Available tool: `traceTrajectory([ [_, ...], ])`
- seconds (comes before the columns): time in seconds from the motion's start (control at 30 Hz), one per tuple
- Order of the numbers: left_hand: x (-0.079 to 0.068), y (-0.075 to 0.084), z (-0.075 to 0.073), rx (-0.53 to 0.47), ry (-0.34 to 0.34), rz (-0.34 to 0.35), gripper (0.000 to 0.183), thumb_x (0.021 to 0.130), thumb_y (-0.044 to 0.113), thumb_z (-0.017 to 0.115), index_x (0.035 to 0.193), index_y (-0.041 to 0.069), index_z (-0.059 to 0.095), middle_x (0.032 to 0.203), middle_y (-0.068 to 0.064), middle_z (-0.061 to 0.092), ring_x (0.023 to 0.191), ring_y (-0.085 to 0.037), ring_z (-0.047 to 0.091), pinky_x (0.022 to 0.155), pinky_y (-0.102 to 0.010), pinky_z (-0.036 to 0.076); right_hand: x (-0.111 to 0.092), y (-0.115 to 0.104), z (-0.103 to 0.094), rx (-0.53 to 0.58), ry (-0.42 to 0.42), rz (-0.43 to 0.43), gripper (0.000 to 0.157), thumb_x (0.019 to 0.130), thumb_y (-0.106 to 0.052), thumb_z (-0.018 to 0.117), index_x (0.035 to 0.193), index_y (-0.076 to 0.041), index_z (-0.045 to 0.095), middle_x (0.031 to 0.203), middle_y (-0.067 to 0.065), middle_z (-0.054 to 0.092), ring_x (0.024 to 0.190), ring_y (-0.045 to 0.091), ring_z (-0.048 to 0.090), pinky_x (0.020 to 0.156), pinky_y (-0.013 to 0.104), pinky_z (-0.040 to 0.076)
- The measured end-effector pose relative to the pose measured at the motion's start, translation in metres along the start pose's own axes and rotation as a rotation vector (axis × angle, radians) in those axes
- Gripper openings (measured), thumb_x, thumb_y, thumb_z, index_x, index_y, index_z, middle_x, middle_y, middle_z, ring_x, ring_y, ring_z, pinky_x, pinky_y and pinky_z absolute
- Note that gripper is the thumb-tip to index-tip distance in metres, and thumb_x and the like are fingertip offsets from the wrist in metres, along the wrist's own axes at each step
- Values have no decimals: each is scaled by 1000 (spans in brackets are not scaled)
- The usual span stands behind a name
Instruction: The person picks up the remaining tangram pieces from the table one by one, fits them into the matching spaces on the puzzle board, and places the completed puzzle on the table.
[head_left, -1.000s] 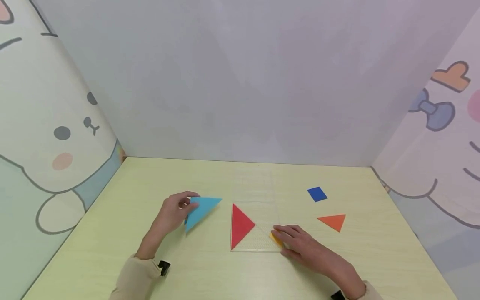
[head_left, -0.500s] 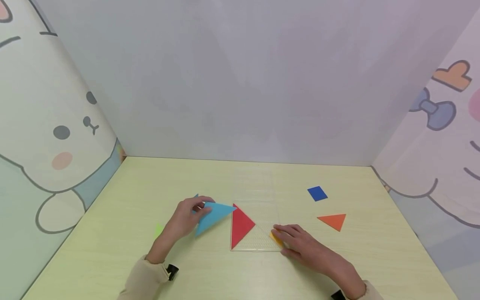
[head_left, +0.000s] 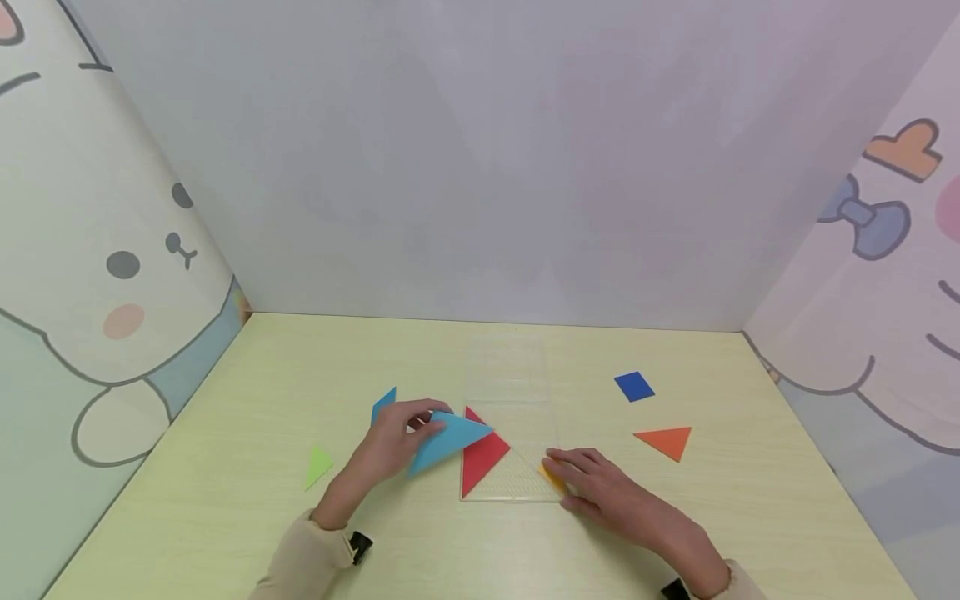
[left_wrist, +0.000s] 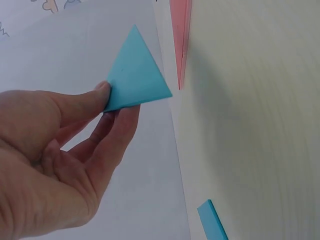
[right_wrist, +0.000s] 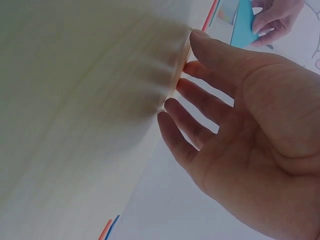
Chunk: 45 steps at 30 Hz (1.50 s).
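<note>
The left hand (head_left: 396, 435) pinches a light blue triangle (head_left: 450, 440) between thumb and fingers, holding it tilted above the table (head_left: 225, 500), partly hiding the red triangle (head_left: 486, 460) in the clear tray (head_left: 525, 427). The right hand's (head_left: 603, 493) fingers, slightly apart, rest on a yellow piece (head_left: 552, 477) at the tray's near right corner. A green triangle (head_left: 318, 465) and a blue piece (head_left: 385, 402) lie toward the table's left edge; a dark blue square (head_left: 635, 387) and an orange triangle (head_left: 666, 442) lie toward its right edge.
</note>
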<state>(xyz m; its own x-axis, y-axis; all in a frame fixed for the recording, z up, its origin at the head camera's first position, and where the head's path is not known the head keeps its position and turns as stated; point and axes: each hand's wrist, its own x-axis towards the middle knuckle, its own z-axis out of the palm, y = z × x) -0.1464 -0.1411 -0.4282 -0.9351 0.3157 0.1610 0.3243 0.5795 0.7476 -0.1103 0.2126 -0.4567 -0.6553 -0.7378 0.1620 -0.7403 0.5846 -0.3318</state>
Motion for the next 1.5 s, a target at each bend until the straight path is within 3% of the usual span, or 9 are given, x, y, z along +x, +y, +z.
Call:
traceTrajectory([
  [0.2, 3, 5, 10, 29, -13, 18, 25, 96, 11, 73, 120, 7, 74, 103, -4, 73, 88, -19, 66, 79, -29, 57, 1, 2, 1, -13, 41, -45, 52, 96, -11, 72, 144, -1, 57, 144, 16, 57, 121, 31, 55, 95, 42, 54],
  [0.6, 8, 15, 28, 16, -103, 61, 22, 97, 11, 71, 119, 10, 76, 104, 1, 74, 88, -18, 66, 78, -29, 55, 0, 3, 5, -30, 67, -59, 53, 95, -11, 73, 144, -1, 56, 144, 14, 57, 121, 30, 55, 95, 41, 53],
  [0.8, 10, 20, 33, -13, -137, 59, 20, 98, 11, 71, 116, 15, 77, 102, 6, 74, 87, -13, 66, 74, -27, 52, 0, 2, 4, -33, 48, -40, 53, 95, -11, 73, 145, -1, 56, 145, 14, 56, 121, 29, 55, 95, 42, 53],
  [1.2, 14, 27, 45, -28, -211, 62, 18, 98, 9, 70, 114, 13, 78, 103, 4, 75, 83, -8, 63, 76, -23, 52, 1, 1, 0, -5, 19, -41, 51, 97, -10, 71, 145, -1, 56, 145, 15, 56, 121, 31, 55, 95, 43, 53],
  [1.5, 16, 32, 54, -28, -225, 70, 18, 97, 10, 72, 113, 14, 78, 99, 3, 73, 82, -8, 59, 76, -24, 52, 0, 2, -3, 26, -20, -14, 51, 99, -11, 68, 147, -1, 53, 148, 15, 53, 124, 31, 53, 97, 44, 52],
])
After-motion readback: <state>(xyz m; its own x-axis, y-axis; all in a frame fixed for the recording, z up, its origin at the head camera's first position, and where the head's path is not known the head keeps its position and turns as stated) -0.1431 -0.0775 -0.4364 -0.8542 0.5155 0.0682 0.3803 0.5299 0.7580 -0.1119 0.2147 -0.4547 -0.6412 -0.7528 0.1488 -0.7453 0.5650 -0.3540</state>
